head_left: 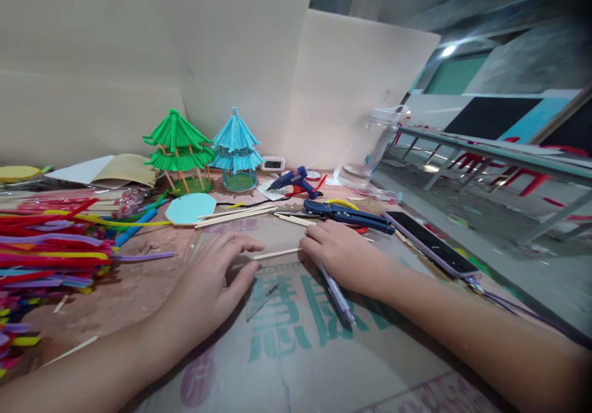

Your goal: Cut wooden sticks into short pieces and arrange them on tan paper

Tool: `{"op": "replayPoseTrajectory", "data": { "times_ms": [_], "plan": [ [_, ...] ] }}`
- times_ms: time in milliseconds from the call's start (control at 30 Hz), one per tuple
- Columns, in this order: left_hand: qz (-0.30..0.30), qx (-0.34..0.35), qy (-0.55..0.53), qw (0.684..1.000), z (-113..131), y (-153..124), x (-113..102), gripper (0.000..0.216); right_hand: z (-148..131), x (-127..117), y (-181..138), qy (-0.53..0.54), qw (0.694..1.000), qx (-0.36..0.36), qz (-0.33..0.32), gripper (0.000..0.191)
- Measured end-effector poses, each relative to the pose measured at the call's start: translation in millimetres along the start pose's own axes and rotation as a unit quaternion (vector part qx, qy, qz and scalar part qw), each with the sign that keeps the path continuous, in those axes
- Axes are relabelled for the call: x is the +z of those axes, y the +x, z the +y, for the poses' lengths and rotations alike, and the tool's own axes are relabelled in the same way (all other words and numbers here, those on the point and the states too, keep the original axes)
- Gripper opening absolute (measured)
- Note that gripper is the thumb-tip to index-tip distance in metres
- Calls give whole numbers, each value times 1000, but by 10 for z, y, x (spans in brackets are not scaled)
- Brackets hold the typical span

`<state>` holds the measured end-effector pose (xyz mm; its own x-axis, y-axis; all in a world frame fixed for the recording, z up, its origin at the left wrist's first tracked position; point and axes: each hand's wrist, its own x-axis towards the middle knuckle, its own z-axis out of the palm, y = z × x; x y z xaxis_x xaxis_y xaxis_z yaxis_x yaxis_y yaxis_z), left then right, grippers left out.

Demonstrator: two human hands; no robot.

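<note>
A thin wooden stick point(277, 254) lies across the cardboard between my two hands, along the upper edge of a clear set square point(266, 293). My left hand point(219, 271) is open at the stick's left end, with thumb and forefinger apart on either side of that end. The fingers of my right hand point(340, 253) are curled closed over the stick's right end. A pale purple pen point(338, 296) slants out from under my right hand toward me; how it is held is hidden. Blue-handled pliers point(346, 213) lie just beyond the right hand, beside several more wooden sticks point(235, 217).
Green point(176, 148) and blue point(235, 148) model pavilions stand at the back, near a glue gun point(296, 182) and a light-blue octagonal board point(190, 208). Colourful pipe cleaners point(55, 256) crowd the left. A phone point(432, 243) and a clear plastic jar point(370, 142) are at right.
</note>
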<state>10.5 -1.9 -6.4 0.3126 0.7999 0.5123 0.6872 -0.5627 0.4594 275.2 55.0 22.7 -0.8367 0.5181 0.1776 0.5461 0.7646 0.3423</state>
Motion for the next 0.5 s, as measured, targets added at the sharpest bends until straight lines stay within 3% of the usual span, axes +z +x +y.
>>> {"op": "replayPoseTrajectory", "data": {
  "times_ms": [100,167,233,300,367,433,500],
  "plan": [
    [20,1,3,1000,-22,-4,1,21,43,-25,11,36,999,32,21,15],
    [39,4,5,999,-36,-12,-1,26,46,-75,0,101,989,76,72,14],
    [47,9,7,999,-40,-21,-9,31,0,-148,-10,236,952,135,140,10],
    [38,17,11,999,-30,-27,-19,31,-97,-216,-4,435,860,191,185,6],
    [25,32,13,999,-8,-30,-27,27,-214,-246,23,640,706,230,196,8],
    [18,46,15,999,18,-31,-29,24,-309,-227,62,771,566,241,166,14],
    [15,60,17,998,46,-31,-29,23,-355,-175,101,838,474,240,128,15]
  ]
}}
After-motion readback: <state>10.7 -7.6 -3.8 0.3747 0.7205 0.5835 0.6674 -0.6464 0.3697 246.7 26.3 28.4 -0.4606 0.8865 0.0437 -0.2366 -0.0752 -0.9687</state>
